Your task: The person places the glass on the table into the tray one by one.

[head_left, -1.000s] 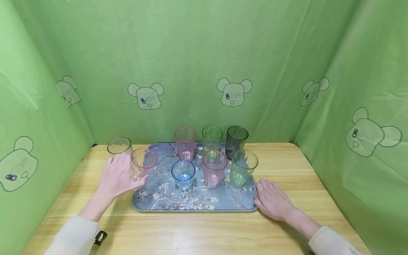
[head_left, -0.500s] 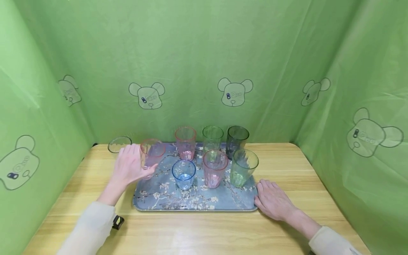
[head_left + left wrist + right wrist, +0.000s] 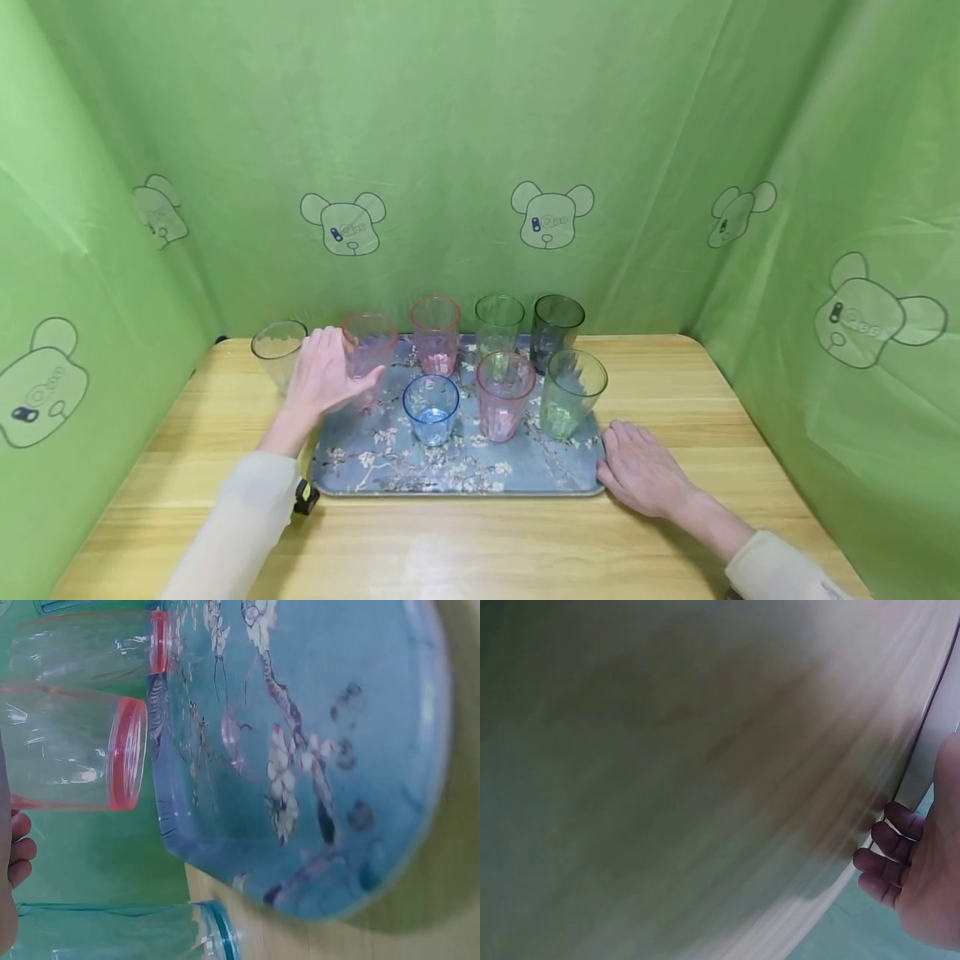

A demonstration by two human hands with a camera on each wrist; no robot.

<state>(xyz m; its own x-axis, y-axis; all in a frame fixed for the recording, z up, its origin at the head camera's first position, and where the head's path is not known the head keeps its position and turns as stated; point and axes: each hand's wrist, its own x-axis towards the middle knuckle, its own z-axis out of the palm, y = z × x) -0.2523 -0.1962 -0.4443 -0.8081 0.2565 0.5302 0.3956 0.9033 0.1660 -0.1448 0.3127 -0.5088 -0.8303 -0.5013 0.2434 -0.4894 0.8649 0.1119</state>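
Note:
My left hand [image 3: 324, 371] grips a clear pink-rimmed tumbler [image 3: 372, 354] at the back left corner of the blue blossom-patterned tray [image 3: 408, 479]. In the left wrist view the base of this pink tumbler [image 3: 127, 754] looks slightly apart from the tray surface [image 3: 390, 750]. Just left of that hand, on the wooden table, stands a clear tumbler with a dark rim [image 3: 279, 354]. My right hand [image 3: 641, 467] rests against the tray's front right corner, holding no tumbler. Its fingers [image 3: 885, 866] lie along the edge in the right wrist view.
Several tumblers stand upright on the tray: a short blue one [image 3: 432, 412], a front pink one [image 3: 504, 400], a front green one [image 3: 572, 396], a back pink one [image 3: 436, 337], a back green one [image 3: 498, 329] and a grey one [image 3: 557, 329]. Green cloth [image 3: 450, 125] surrounds the table [image 3: 480, 550].
My left hand has carried the pink tumbler rightward and back, from the tray's left edge to over its back left corner. The right hand has stayed in place.

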